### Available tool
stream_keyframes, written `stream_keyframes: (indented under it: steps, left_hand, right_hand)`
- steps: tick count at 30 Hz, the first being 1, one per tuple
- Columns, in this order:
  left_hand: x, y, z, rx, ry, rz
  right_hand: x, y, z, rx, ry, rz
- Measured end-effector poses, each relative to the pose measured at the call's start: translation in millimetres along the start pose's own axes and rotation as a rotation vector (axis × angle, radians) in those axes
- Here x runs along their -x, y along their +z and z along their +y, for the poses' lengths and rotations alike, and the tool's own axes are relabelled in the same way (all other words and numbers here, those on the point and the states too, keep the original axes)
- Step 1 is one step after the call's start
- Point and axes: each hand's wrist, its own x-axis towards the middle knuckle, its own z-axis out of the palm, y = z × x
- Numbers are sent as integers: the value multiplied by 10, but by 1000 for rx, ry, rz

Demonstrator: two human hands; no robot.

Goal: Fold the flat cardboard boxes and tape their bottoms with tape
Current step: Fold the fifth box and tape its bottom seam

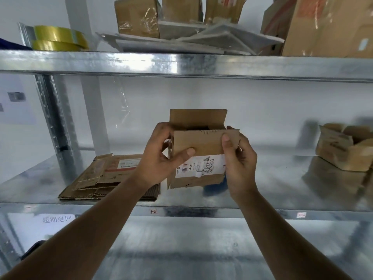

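Note:
I hold a small brown cardboard box (pixel 198 144) with a white shipping label in the air above the middle metal shelf (pixel 262 188). Its flaps stand open at the top. My left hand (pixel 161 156) grips its left side, thumb pressed on the front panel. At the right edge, my right hand (pixel 238 158) pinches the box with the thumb on the front flap. A stack of flat cardboard boxes (pixel 105 176) lies on the shelf to the left. Two rolls of yellow tape (pixel 58 38) sit on the upper shelf at the far left.
A folded open box (pixel 345 148) stands at the right of the middle shelf. Something blue (pixel 214 187) shows just under the held box. The upper shelf carries several cardboard boxes (pixel 137 16) and grey flat sheets (pixel 191 39). A steel upright (pixel 52 118) rises at left.

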Motion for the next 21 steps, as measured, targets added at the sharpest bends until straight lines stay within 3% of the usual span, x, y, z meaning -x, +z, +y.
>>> stream_keyframes:
  steps: [8,16,21]
  left_hand:
    - [-113,272,-136,6,73,1]
    - [-234,701,-9,235,-56,-190]
    - [-322,1019,26,216,-35,-254]
  right_hand:
    - [5,-164,-43,104,101,177]
    - [-4,-601,-131,224,84,273]
    - [-29,-950,-173,239,162,289]
